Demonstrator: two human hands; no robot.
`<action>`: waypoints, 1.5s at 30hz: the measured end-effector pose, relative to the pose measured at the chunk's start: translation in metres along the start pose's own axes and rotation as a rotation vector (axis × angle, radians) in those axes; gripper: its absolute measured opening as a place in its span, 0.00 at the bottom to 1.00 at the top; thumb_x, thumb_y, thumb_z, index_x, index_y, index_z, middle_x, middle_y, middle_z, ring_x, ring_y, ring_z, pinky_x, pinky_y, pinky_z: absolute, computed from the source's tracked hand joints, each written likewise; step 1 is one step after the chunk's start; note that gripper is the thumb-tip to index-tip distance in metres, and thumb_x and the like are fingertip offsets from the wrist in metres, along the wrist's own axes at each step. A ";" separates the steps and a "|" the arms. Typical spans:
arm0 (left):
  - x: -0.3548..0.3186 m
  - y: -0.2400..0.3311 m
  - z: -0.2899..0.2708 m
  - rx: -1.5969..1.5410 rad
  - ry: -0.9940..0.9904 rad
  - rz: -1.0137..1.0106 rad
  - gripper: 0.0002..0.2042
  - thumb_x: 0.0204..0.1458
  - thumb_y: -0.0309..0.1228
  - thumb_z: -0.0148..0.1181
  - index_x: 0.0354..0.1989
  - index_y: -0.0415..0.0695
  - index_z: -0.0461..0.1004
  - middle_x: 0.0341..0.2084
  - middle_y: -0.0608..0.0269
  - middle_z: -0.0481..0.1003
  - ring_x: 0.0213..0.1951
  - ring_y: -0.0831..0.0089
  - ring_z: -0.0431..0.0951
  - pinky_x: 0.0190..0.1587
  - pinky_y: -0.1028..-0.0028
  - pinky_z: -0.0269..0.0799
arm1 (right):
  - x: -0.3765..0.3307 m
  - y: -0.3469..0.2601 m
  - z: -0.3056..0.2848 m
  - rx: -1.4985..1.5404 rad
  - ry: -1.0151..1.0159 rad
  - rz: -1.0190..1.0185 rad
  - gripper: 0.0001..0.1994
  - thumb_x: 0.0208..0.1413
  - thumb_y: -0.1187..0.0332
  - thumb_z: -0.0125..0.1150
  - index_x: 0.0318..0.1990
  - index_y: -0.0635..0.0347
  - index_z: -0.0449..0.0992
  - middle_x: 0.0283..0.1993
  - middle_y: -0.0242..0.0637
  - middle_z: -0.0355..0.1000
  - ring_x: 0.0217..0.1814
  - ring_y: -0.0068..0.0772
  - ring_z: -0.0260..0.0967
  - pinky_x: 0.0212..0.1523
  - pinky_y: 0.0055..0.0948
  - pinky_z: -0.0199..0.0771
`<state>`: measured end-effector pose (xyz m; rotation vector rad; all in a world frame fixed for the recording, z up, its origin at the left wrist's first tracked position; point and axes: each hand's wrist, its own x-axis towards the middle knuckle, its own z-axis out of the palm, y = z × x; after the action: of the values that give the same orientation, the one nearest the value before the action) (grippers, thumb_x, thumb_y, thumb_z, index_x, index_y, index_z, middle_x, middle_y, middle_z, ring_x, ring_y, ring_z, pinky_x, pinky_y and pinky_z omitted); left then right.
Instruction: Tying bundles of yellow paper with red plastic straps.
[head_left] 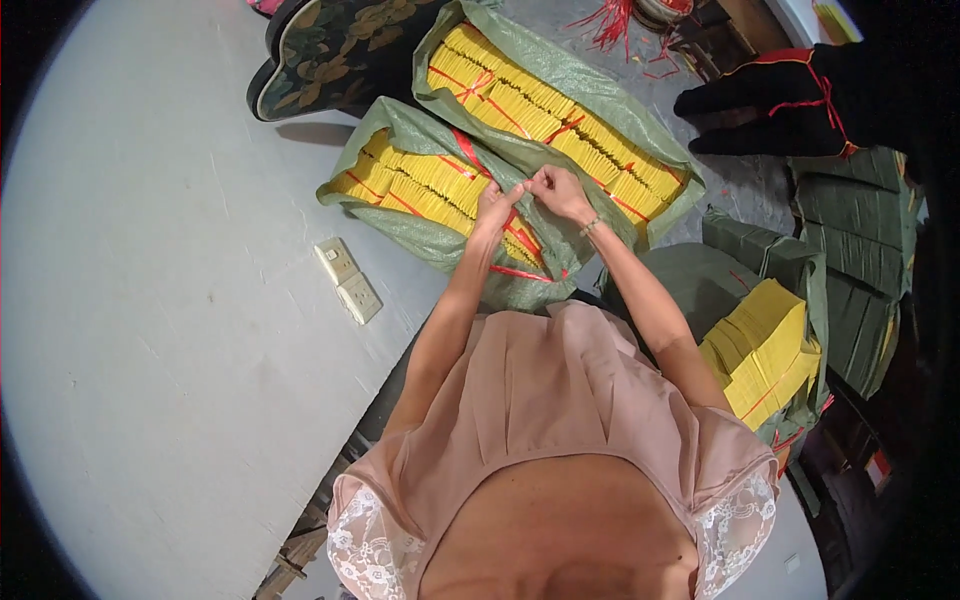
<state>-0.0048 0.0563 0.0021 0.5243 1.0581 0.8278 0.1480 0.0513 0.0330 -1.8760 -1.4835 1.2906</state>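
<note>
In front of me lie two open green woven sacks, the nearer sack [392,222] and the farther sack [612,98]. Both are packed with rows of folded yellow paper bundles [425,190], bound with thin red strips. Over the folds between them, my left hand [495,208] is closed where a red plastic ribbon [466,148] passes under its fingers and comes out below the thumb. My right hand [560,192] touches its fingertips, pinched together; whatever lies in that pinch is too small to tell.
A wall outlet [348,280] is on the pale wall at left. Beyond the sacks stands a dark flower-patterned chair back [345,50]. To my right are a yellow paper stack [765,350] and dark green wrapped bundles [850,240]. Red strips [610,22] hang at the far side.
</note>
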 end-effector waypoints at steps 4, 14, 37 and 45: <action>-0.004 0.002 -0.006 -0.016 -0.019 -0.018 0.12 0.50 0.22 0.54 0.44 0.38 0.68 0.37 0.59 0.74 0.37 0.73 0.75 0.42 0.75 0.70 | -0.017 -0.011 0.013 0.001 0.174 -0.075 0.11 0.48 0.63 0.59 0.26 0.63 0.69 0.20 0.32 0.67 0.21 0.22 0.62 0.24 0.26 0.63; -0.022 0.012 -0.002 0.124 0.097 -0.022 0.12 0.50 0.23 0.55 0.43 0.35 0.68 0.35 0.61 0.75 0.34 0.77 0.74 0.39 0.78 0.69 | -0.027 -0.003 0.038 0.355 0.436 -0.061 0.07 0.52 0.70 0.54 0.29 0.62 0.63 0.23 0.35 0.68 0.23 0.25 0.61 0.26 0.28 0.62; -0.016 -0.002 -0.018 -0.031 -0.001 0.005 0.12 0.52 0.25 0.54 0.44 0.38 0.68 0.37 0.60 0.75 0.35 0.75 0.75 0.39 0.76 0.71 | -0.032 -0.005 0.001 1.253 -0.203 0.342 0.07 0.55 0.69 0.46 0.39 0.56 0.69 0.38 0.27 0.68 0.45 0.20 0.62 0.43 0.25 0.64; -0.016 -0.002 -0.012 0.022 -0.002 0.034 0.11 0.51 0.25 0.55 0.43 0.37 0.69 0.35 0.61 0.75 0.34 0.76 0.74 0.38 0.76 0.70 | -0.015 -0.016 -0.014 0.056 -0.234 0.068 0.10 0.48 0.61 0.53 0.27 0.58 0.72 0.27 0.27 0.69 0.28 0.23 0.65 0.32 0.21 0.62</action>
<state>-0.0186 0.0427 0.0046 0.5633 1.0599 0.8458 0.1511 0.0463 0.0577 -1.8031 -1.4891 1.6129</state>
